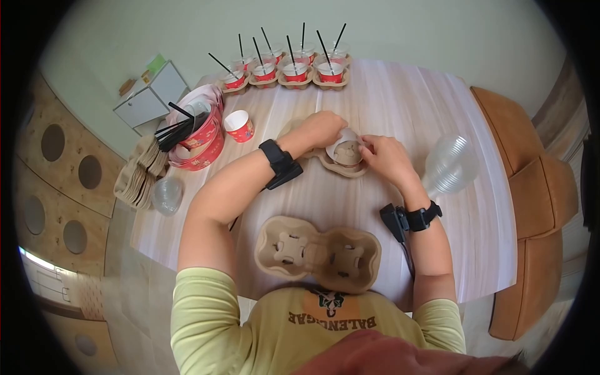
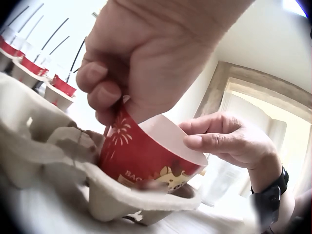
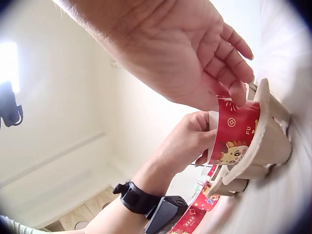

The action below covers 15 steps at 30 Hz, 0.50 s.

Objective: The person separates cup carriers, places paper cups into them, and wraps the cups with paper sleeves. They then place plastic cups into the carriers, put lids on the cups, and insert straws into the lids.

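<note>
A red printed paper cup sleeve (image 1: pixel 335 143) stands in one pocket of a brown pulp cup carrier (image 1: pixel 342 169); the carrier's floor shows through it in the head view. In the left wrist view the red sleeve (image 2: pixel 146 153) tilts in the pocket. My left hand (image 1: pixel 320 131) pinches its rim, thumb inside and curled fingers outside. My right hand (image 1: pixel 389 160) pinches the opposite side of the rim. The right wrist view shows my right fingers (image 3: pixel 237 92) against the printed wall. Another two-pocket carrier (image 1: pixel 319 242) lies close to my body.
Several filled carriers (image 1: pixel 295 84) with straws line the back edge. A red-and-white paper cup (image 1: pixel 239 125) stands left, beside a red bucket (image 1: pixel 209 153) with black straws (image 1: pixel 176 132). Stacked carriers (image 1: pixel 139 172) and clear cups (image 1: pixel 167 195) sit at left; more clear cups (image 1: pixel 451 165) lie right.
</note>
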### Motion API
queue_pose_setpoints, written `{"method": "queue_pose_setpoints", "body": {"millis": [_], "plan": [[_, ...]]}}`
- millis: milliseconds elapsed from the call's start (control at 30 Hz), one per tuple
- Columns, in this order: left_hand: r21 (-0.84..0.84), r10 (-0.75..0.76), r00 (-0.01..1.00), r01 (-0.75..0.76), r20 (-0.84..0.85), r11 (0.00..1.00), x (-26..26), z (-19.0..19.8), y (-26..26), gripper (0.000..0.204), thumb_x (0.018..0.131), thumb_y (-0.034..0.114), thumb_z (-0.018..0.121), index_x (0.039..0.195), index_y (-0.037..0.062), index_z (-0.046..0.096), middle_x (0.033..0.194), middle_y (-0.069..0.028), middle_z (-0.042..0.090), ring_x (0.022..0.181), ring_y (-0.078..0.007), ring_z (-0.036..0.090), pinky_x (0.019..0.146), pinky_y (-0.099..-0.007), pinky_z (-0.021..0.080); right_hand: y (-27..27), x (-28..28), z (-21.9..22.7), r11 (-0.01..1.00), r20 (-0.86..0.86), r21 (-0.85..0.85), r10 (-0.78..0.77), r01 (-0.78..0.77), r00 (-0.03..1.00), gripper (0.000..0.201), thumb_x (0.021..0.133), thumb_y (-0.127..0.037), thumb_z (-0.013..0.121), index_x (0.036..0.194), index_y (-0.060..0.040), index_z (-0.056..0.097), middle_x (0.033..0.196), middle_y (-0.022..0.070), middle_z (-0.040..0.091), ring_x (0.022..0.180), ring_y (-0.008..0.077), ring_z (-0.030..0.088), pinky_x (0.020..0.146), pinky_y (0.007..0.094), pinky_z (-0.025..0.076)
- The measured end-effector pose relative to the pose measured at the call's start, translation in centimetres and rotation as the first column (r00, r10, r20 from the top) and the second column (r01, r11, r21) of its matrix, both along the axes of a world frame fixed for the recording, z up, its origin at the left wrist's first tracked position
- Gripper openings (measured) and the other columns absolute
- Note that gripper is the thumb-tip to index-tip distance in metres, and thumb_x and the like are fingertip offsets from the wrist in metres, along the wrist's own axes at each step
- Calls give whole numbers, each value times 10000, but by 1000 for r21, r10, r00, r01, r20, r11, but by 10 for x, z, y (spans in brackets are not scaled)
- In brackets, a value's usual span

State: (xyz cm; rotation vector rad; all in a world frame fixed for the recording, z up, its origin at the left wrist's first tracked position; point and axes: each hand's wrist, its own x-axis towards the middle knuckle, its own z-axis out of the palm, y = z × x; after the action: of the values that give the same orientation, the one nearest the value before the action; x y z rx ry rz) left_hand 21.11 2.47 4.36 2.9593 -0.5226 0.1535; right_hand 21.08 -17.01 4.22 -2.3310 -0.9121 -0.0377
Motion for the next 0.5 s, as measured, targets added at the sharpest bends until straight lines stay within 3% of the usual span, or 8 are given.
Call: {"method": "queue_pose_setpoints", "body": {"millis": [200,367,467,500], "plan": [[106,34,994,-23,-105,994,-2,5,-2,173,714,166,613,841,49,623,794,-158,618,777,-343,585,676,-424,461,5,2,-8,1000,-1,-14,13,-13,1000,201,790,-216,512,819,-58,632,750,176,614,746,354,584,672,441,460],[137,92,981,-69,-172,988,0,-6,-7,211,721,171,616,899,58,619,842,-150,629,819,-330,592,715,-414,465,10,8,-23,988,105,-139,-46,61,993,221,796,-212,498,743,-39,625,717,201,606,719,359,591,655,447,466],[92,146,973,-131,-179,987,-14,-1,-11,306,733,185,622,1017,80,576,936,-159,615,849,-335,586,734,-416,459,13,6,-23,984,126,-152,-69,88,990,212,805,-206,496,774,-36,619,746,201,608,722,360,589,667,443,467],[1,150,983,-151,-108,989,-17,-2,-11,376,738,207,629,1082,87,538,1012,-169,583,898,-340,566,751,-408,453,14,6,-23,985,126,-153,-64,83,990,212,805,-206,496,774,-36,619,746,201,608,722,360,589,667,443,467]]}}
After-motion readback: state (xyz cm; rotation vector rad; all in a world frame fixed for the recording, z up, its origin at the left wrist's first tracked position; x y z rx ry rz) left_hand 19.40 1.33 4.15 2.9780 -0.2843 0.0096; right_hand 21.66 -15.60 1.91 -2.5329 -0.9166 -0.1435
